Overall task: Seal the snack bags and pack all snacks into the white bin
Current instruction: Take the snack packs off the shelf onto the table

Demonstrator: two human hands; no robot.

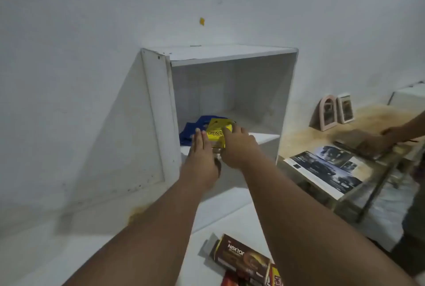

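Yellow snack bag (215,133) sits at the mouth of the white bin (158,111), my right hand (238,147) gripping it, left hand (202,150) pressing flat-fingered. Released this near the edge, I think it could slide out.

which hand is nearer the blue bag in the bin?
Left. The left hand sits beside the blue bag; the right hand is beyond the yellow snack bag.
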